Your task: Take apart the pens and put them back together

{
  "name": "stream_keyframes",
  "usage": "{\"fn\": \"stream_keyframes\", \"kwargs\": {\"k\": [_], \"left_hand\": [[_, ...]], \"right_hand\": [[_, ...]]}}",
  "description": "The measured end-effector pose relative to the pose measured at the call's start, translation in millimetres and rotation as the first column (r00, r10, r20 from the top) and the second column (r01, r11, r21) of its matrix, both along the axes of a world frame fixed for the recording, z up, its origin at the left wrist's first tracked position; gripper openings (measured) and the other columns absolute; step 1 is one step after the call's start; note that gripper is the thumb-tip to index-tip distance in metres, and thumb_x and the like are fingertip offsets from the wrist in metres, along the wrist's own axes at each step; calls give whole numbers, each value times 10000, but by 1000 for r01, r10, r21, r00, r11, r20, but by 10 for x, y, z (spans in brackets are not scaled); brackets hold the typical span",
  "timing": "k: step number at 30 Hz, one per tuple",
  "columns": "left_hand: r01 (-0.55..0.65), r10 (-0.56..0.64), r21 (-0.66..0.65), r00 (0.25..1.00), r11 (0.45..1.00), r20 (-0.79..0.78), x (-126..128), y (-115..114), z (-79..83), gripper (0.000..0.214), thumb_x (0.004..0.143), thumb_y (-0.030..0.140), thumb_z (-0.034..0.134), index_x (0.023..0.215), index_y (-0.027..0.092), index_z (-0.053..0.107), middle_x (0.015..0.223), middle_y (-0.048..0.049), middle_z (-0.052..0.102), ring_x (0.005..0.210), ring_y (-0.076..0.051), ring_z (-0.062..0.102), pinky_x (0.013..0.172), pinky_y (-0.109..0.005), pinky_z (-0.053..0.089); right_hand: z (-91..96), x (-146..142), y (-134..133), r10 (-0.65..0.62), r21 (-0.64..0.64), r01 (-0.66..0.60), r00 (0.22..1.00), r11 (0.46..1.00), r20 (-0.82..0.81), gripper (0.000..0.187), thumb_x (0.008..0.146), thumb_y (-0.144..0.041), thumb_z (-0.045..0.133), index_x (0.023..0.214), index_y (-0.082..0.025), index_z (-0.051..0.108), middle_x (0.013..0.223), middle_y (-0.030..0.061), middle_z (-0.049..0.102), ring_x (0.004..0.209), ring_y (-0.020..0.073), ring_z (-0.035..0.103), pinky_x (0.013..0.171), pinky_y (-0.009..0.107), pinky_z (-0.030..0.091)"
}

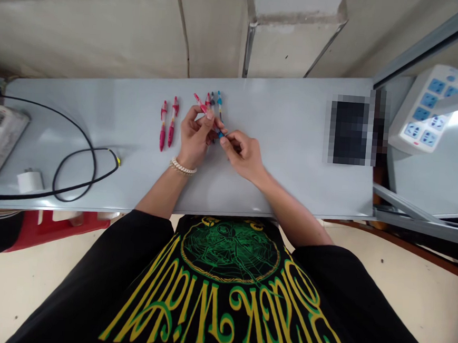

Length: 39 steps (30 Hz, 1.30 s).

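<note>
My left hand [195, 133], a beaded bracelet at its wrist, pinches a pink pen [200, 102] that slants up and away. Close to its right, my right hand [246, 154] has thumb and forefinger closed at the lower end of a blue pen [219, 101]. Just beyond the fingers are another pink pen [208, 98] and a dark pen [213, 100], both partly hidden by my left hand. Two more pink pens [163, 126] lie side by side left of my left hand.
On the grey table [299, 187], a looped black cable [94, 163] and a white charger plug [30, 181] lie left. A blurred dark object [349, 132] is at the right. Power strips [4, 135] flank both ends; a wall [216, 33] borders the back.
</note>
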State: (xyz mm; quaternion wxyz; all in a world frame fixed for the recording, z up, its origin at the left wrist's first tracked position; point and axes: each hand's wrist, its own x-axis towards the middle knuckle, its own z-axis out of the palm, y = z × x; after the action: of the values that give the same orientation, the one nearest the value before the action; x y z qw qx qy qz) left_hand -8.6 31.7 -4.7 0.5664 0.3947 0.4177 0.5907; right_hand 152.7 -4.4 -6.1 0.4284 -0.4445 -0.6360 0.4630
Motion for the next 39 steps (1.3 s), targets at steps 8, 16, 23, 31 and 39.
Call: {"fn": "stream_keyframes", "kwargs": {"k": [8,16,23,31,39], "left_hand": [[10,-9,-14,999,1000,49,4,-5,-22,412,890,563,922,965,278,635,810,9,769,803,-199,813,539,-243,551],[13,-15,33,997,999,72,19,22,-30,457,857,573,945,950,258,628,757,24,749,608,-153,746,465,-231,497],[3,-4,28,999,1000,38,13,33,-46,482,832,611,953,949,269,634,750,25,741,643,-167,766,469,-231,500],[23,-23,22,1000,999,20,-6,34,-86,453,872,596,928,965,262,637,780,10,743,709,-182,794,477,-229,503],[47,-48,48,999,998,16,2,37,-106,392,931,551,892,963,243,652,775,15,731,649,-144,756,530,-224,540]], "right_hand": [[40,-15,9,-5,12,5,1000,1000,18,667,1013,-883,484,839,-243,548,632,-45,493,546,116,421,559,317,314],[9,-15,16,-2,21,2,1000,1000,2,633,1019,-840,518,843,-232,545,640,-49,467,563,114,391,582,313,301],[-35,-18,19,-8,41,8,1000,999,2,565,1043,-767,548,847,-237,539,627,-48,477,546,115,391,582,314,298],[-27,-21,16,1,19,-1,1000,1000,19,541,1046,-732,576,840,-233,538,641,-50,466,559,110,383,583,311,290],[-5,-25,8,-2,13,1,1000,1000,29,521,1040,-702,579,819,-232,530,636,-49,479,558,109,389,594,307,314]]}}
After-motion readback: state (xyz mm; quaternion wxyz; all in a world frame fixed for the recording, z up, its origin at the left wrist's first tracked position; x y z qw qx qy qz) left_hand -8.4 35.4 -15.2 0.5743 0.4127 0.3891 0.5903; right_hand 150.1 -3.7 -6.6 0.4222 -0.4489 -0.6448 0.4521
